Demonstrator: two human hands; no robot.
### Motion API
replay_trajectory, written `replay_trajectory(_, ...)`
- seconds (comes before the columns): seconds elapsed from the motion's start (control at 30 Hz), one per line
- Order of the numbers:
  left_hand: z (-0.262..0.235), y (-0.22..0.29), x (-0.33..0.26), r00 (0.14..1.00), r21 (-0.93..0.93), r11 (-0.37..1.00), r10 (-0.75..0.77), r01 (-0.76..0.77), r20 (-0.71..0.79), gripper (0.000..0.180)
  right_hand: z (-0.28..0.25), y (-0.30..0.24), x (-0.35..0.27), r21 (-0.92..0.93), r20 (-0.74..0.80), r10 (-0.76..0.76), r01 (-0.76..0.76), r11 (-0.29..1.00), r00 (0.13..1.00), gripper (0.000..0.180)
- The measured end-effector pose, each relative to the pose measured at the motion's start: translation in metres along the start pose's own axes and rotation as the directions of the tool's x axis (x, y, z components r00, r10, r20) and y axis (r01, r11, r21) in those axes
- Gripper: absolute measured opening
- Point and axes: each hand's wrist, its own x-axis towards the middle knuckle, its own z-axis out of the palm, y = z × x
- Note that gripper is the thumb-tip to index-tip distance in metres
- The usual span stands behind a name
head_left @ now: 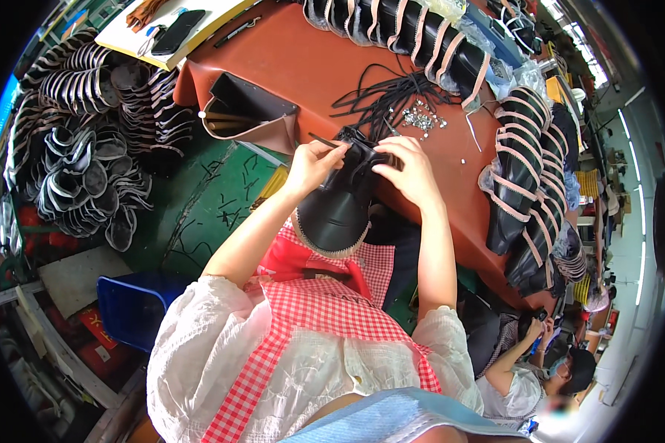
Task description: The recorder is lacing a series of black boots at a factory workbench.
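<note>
A black shoe upper (336, 218) with a pale zigzag-cut edge rests against my lap at the table's near edge. My left hand (314, 166) is closed in a pinch at the upper's far left side; a thin dark strip sticks out beyond its fingertips, and I cannot tell if it is a strap end or a tool. On the other side my right hand (410, 166) grips the upper, thumb and fingers bent over its strap part. Just past the hands lie a heap of black straps (377, 92) and a scatter of small silver buckles (420, 118).
An open box (247, 122) hangs at the left edge of the red-brown table (451, 196). Rows of black uppers (517, 162) line the right and far sides. More uppers (89, 170) are heaped at left, near a blue chair (129, 310). A co-worker (524, 369) sits lower right.
</note>
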Motion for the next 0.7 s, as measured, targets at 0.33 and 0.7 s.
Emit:
replay_trajectory(0.33, 0.005, 0.008, -0.003, 0.959, -0.295, 0.954, 0.128, -0.05, 0.252, 0.019, 0.027, 0.013, 0.004, 0.055, -0.131, -0.014, 0.021, 0.998, 0.991, 0.012)
replay_trajectory(0.7, 0.021, 0.008, -0.007, 0.642, 0.287, 0.579, 0.627, -0.763, 0.442, 0.028, 0.027, 0.017, 0.016, 0.737, -0.024, 0.357, -0.225, 0.637, 0.934, 0.018)
